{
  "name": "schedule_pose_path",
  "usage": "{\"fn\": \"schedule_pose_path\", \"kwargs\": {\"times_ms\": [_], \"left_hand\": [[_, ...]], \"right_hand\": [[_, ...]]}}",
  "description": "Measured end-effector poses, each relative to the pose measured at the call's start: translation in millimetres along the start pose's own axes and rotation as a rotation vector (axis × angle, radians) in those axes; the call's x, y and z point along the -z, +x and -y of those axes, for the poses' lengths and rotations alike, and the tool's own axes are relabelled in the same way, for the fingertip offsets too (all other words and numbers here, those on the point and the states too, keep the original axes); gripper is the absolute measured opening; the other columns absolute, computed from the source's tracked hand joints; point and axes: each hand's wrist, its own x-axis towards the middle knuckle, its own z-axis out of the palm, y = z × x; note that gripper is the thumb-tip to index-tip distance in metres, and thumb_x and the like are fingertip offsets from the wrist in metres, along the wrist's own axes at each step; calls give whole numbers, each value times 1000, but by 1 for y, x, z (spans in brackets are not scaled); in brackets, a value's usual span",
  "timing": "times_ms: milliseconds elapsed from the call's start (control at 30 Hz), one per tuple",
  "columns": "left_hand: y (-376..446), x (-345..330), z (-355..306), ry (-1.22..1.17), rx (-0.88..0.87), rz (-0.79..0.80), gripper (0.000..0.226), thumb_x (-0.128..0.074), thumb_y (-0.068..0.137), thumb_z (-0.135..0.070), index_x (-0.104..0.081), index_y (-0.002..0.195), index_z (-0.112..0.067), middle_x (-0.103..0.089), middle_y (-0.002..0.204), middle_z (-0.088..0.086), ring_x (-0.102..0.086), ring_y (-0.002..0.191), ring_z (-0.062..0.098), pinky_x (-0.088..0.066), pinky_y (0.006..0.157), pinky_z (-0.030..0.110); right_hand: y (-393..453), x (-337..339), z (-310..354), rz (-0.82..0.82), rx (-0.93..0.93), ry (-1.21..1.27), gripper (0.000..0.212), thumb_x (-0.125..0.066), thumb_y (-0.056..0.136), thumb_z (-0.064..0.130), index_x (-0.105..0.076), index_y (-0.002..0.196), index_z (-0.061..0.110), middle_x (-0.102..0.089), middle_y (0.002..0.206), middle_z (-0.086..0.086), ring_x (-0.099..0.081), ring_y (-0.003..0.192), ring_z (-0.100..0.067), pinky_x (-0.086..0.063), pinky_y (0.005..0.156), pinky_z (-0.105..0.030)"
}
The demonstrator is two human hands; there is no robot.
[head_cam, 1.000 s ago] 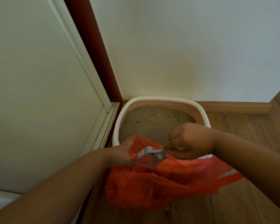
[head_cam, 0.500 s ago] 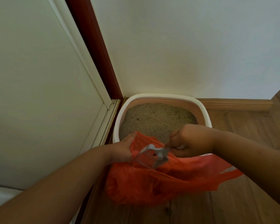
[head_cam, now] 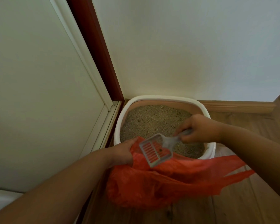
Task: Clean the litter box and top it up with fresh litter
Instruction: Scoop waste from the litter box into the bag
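A white-rimmed litter box point(head_cam: 152, 98) stands on the wooden floor point(head_cam: 242, 206), pushed into the corner where the white wall point(head_cam: 184, 46) meets a dark red door frame point(head_cam: 94, 46). Its left side lies just beside the white door point(head_cam: 31, 78), and a wooden skirting board point(head_cam: 236, 107) runs along the wall to its right. Grey-brown litter point(head_cam: 152, 122) fills the box, with a small dark spot near the back left.

The right hand point(head_cam: 199, 129) is curled round the handle of a pale grey slotted scoop point(head_cam: 157, 149), gripping it above the near right part of the box. The scoop's slotted head points toward the near left and hangs over the mouth of an orange plastic bag point(head_cam: 160, 183); a small dark bit lies in the scoop. The left hand point(head_cam: 124, 152) grips the bag's left edge, holding it up against the near rim of the box. The rest of the bag sags onto the floor in front of the box, one handle loop trailing to the right under the right forearm.
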Motion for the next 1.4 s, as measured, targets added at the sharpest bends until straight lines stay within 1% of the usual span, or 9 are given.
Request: {"fn": "schedule_pose_path", "kwargs": {"times_ms": [100,267,433,500,667,1000,1133,1200,1400], "left_hand": [[0,2,3,-4,-8,-7,95,-71,80,3,-30,155,-39,-54,119,-8,-61,105,15,-61,87,37],[1,3,9,31,-25,-37,100,-73,84,-2,-18,160,-38,-40,129,-7,-52,107,12,-55,89,30],[7,7,17,24,-44,-69,88,-74,86,-7,-30,156,-37,-47,112,-19,-52,91,-3,-48,67,8],[11,8,21,22,-41,-69,88,-74,86,-7,-30,156,-37,-48,110,-21,-54,93,-2,-50,70,9],[16,11,25,88,-37,-87,104,-76,82,-11,-15,162,-39,-30,159,-3,-46,134,19,-51,102,31],[20,14,29,60,-123,-99,97,-75,86,-14,-18,161,-34,-30,158,-7,-41,130,7,-42,102,23],[20,13,36,52,-131,-96,104,-79,76,-33,-20,161,-39,-34,158,-10,-45,136,11,-45,111,32],[20,13,39,59,-131,-88,107,-78,70,-43,-19,159,-42,-34,159,-10,-46,137,11,-44,114,37],[14,12,41,94,-125,-96,97,-75,87,-22,-15,162,-34,-26,162,-8,-36,141,11,-32,111,22]], "right_hand": [[2,3,-19,-158,-241,352,16,-71,91,18,-82,100,26,-77,86,-3,-68,76,-28,-59,74,-39],[26,-32,-42,-324,-502,656,23,-57,99,19,-77,103,11,-67,79,-13,-47,57,-17,-39,52,-31],[70,-78,-39,-338,-603,675,26,-51,103,18,-75,101,6,-68,81,-12,-48,59,-17,-39,52,-29],[90,-91,-37,-334,-631,664,29,-50,103,18,-74,101,1,-65,80,-14,-48,61,-20,-39,54,-33],[127,-107,-31,-368,-659,667,26,-47,101,9,-72,99,4,-64,82,-15,-47,64,-21,-37,55,-34],[177,-115,-37,-332,-719,538,29,-47,98,1,-69,115,-5,-61,81,-16,-46,61,-21,-34,52,-31],[198,-120,-25,-310,-681,527,31,-46,99,0,-67,122,-5,-61,86,-17,-46,60,-18,-35,54,-31],[203,-130,-19,-340,-673,622,38,-46,98,-2,-61,133,0,-65,88,-16,-50,63,-18,-38,55,-31],[184,-136,-32,-460,-671,1024,41,-44,103,1,-54,143,5,-64,92,-11,-53,68,-12,-40,55,-24]]}}
